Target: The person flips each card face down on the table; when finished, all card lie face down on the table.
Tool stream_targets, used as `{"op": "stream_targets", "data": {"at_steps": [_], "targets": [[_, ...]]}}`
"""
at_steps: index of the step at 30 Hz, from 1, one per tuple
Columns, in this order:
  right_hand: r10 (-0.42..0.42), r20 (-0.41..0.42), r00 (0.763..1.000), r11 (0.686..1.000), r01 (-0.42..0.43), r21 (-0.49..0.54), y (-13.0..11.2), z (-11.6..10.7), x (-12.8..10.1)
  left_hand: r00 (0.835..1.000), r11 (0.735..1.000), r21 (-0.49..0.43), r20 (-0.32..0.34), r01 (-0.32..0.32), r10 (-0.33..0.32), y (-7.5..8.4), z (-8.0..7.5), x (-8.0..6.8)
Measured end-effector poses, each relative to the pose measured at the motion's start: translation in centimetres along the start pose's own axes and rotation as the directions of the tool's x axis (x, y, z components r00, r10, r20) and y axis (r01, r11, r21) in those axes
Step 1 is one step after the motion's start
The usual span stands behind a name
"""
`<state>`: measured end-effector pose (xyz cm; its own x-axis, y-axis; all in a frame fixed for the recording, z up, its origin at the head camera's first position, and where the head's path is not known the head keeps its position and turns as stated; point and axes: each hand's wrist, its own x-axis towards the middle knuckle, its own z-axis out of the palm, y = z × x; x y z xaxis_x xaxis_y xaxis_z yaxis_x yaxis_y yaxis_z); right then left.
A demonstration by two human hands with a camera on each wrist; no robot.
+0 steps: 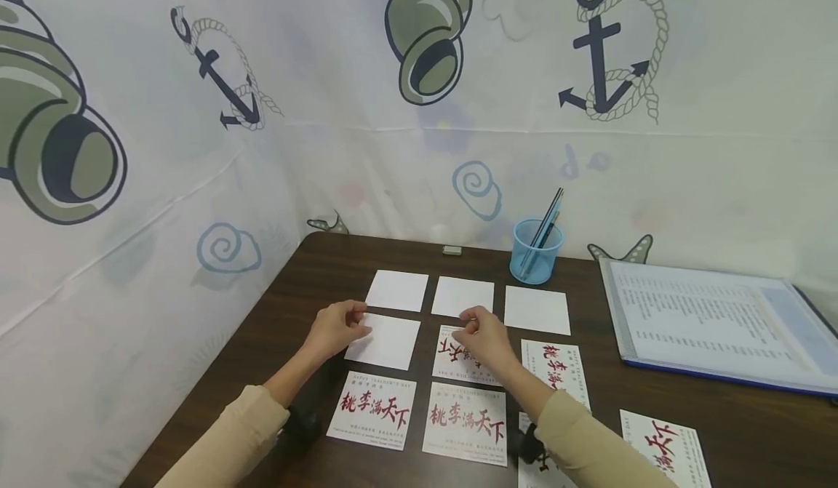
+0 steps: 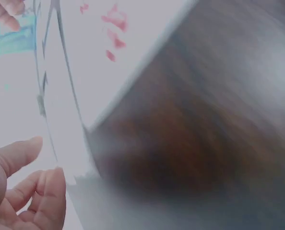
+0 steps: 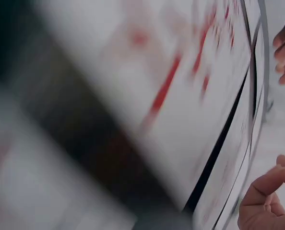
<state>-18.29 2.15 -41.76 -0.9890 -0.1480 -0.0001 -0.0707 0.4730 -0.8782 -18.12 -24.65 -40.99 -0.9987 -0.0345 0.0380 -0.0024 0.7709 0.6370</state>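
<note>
My left hand pinches the top edge of a blank white card at frame centre. My right hand, fingers curled, touches the printed card beside it on the dark table.

Big red Chinese words 桃李满天下 on front left card and front middle card. Tiny line above them too small to read. Same red words on other cards, partly hidden. Printed sheet in folder too small to read.
</note>
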Motion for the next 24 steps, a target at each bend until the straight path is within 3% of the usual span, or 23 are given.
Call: {"op": "stream_targets", "data": {"at_steps": [2, 5, 10, 15, 24], "targets": [[0.021, -0.008, 1.000, 1.000, -0.021, -0.019, 0.8, -1.7, -0.1, 0.997, 0.997, -0.043, 0.034, -0.065, 0.067, 1.4, 0.9, 0.3], [0.044, -0.006, 0.999, 0.998, -0.045, -0.051, 1.9, -3.5, -0.3, 0.978, 0.985, -0.117, 0.146, -0.130, 0.146, 3.5, 2.4, 0.5], [0.078, 0.023, 0.997, 0.990, -0.075, -0.118, 3.0, -4.7, -0.6, 0.936, 0.978, -0.144, 0.296, -0.152, 0.189, 5.6, 4.6, 1.0], [0.094, 0.027, 0.995, 0.982, -0.089, -0.169, 3.4, -4.8, -0.6, 0.920, 0.980, -0.121, 0.341, -0.159, 0.192, 6.5, 5.9, 1.6], [0.056, 0.039, 0.998, 0.963, -0.043, -0.267, 3.7, -4.8, -0.6, 0.914, 0.988, -0.050, 0.375, -0.146, 0.154, 7.3, 7.0, 1.7]]}}
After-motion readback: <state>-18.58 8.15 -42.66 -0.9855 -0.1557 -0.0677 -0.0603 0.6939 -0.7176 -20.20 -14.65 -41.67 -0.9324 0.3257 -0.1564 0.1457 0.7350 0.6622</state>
